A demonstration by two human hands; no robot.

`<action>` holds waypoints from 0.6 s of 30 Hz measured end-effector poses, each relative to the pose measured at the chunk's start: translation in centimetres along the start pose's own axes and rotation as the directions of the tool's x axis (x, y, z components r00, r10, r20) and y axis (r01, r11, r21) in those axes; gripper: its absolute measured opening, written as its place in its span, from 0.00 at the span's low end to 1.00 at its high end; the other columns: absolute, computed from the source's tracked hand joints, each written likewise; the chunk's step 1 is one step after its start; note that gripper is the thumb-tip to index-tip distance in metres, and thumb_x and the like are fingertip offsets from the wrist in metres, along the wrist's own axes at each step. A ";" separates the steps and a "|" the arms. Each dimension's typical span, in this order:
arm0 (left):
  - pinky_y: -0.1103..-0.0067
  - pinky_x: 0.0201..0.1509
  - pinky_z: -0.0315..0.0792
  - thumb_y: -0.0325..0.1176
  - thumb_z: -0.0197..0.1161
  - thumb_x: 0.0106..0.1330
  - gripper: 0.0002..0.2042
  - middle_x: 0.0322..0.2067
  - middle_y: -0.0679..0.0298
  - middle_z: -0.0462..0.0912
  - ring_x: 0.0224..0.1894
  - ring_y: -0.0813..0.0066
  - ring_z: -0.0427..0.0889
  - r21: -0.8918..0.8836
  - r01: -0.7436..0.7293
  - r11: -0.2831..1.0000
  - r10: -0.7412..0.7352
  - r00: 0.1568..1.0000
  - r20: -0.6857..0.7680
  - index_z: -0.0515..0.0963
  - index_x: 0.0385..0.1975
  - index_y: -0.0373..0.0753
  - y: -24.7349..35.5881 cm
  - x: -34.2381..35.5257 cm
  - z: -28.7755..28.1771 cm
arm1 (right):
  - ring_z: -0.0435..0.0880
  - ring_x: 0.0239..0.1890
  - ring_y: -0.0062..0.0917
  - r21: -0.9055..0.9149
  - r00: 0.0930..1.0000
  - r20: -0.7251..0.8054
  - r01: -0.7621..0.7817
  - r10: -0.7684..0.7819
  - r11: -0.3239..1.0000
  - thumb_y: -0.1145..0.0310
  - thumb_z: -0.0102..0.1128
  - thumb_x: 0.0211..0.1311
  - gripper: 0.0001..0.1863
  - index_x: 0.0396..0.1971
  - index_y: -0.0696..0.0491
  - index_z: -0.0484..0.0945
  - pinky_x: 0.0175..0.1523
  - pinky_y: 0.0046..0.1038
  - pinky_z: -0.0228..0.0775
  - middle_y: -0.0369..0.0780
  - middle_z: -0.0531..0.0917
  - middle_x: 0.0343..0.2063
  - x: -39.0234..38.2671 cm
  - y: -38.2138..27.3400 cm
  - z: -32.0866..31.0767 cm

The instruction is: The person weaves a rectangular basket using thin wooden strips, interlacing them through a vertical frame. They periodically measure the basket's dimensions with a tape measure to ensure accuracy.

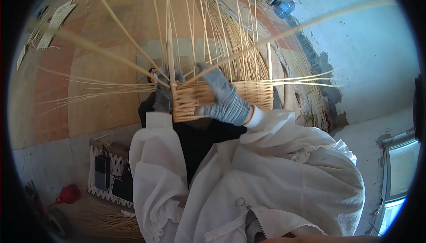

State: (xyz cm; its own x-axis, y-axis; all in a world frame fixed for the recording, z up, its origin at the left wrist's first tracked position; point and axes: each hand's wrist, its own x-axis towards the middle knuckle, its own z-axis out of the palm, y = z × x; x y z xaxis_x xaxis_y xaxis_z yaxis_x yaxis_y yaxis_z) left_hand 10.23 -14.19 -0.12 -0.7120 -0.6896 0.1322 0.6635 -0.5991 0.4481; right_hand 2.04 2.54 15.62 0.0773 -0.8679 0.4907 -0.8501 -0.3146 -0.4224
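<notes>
A partly woven wicker basket (255,93) sits over my lap, its long wall facing me. Thin upright willow rods rise from it, and more fan out sideways at both ends. A thicker stake (170,56) stands at its left corner, a second stake (269,63) at the right. My right hand (225,98), in a grey striped knit glove, grips the wall, thumb low and fingers up by the rim, where a long rod (284,34) passes toward the upper right. My left hand (164,95), gloved in grey, closes round the left corner; the stake and rods partly hide its fingers.
A bundle of loose rods (248,61) lies beyond the basket, along the wall. A blue water bottle (284,8) stands far right. To my lower left, a white slatted rack (92,172) holds dark devices (102,172), near a red object (69,194). Woven strips (55,25) lie far left.
</notes>
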 end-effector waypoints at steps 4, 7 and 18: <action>0.83 0.13 0.68 0.52 0.40 0.65 0.24 0.18 0.59 0.75 0.15 0.74 0.72 0.075 0.005 0.997 0.000 0.997 -0.072 0.72 0.19 0.38 0.4 1.5 -0.4 | 0.76 0.30 0.37 0.066 0.989 -0.102 -0.105 0.111 0.992 0.66 0.53 0.52 0.08 0.30 0.54 0.72 0.36 0.33 0.70 0.43 0.74 0.25 6.6 -5.0 1.8; 0.82 0.12 0.67 0.52 0.40 0.65 0.24 0.18 0.58 0.75 0.14 0.75 0.72 0.107 0.042 0.993 -0.033 0.995 -0.091 0.72 0.19 0.38 0.9 1.4 -0.5 | 0.79 0.29 0.30 -0.302 0.998 0.059 0.050 -0.033 0.952 0.67 0.50 0.57 0.07 0.29 0.54 0.73 0.33 0.31 0.72 0.41 0.76 0.26 8.5 -5.6 3.7; 0.78 0.15 0.72 0.46 0.41 0.66 0.21 0.30 0.48 0.76 0.19 0.66 0.77 -0.178 0.428 0.886 -0.185 0.679 0.710 0.67 0.42 0.31 0.1 1.8 -4.3 | 0.78 0.35 0.34 0.870 0.434 0.389 -0.464 0.813 -0.169 0.74 0.54 0.56 0.06 0.34 0.56 0.71 0.39 0.33 0.75 0.44 0.76 0.31 -8.5 11.4 -4.9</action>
State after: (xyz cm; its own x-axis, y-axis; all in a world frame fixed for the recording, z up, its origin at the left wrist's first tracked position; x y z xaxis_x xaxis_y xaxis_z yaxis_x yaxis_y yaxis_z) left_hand 10.00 -17.19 -3.63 -0.7696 -0.0684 0.6349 0.3242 -0.8984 0.2962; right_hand -10.90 8.22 10.40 -0.4549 -0.7815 -0.4270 0.5606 0.1213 -0.8191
